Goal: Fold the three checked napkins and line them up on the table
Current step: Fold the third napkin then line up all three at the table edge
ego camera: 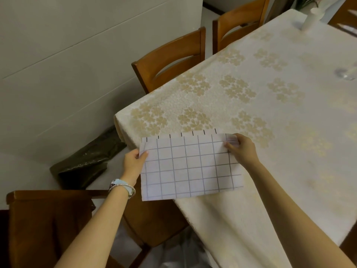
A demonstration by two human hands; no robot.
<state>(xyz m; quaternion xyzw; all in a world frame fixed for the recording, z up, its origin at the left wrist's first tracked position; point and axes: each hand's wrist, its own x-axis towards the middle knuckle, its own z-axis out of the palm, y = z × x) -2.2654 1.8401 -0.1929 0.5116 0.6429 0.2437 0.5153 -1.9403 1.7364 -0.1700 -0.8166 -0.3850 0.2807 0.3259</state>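
- Table [270, 113] under a cream cloth with tan flower clusters; wooden chairs [172, 55] along its far-left side, white wall behind.
- One checked napkin [189, 167], white with a grey grid, held up over the table's near corner, doubled over; back layer's edge shows above the front.
- Left hand [133, 163] pinches the napkin's upper left corner.
- Right hand [241, 148] pinches the upper right corner.
- Watch [123, 185] on left wrist.

One checked napkin [190, 167] pinched in your fingers, two hands, left [133, 164] and right [243, 149], three wooden chairs [170, 59] beyond and beside them, one worktop [270, 105], one wristwatch [120, 184].
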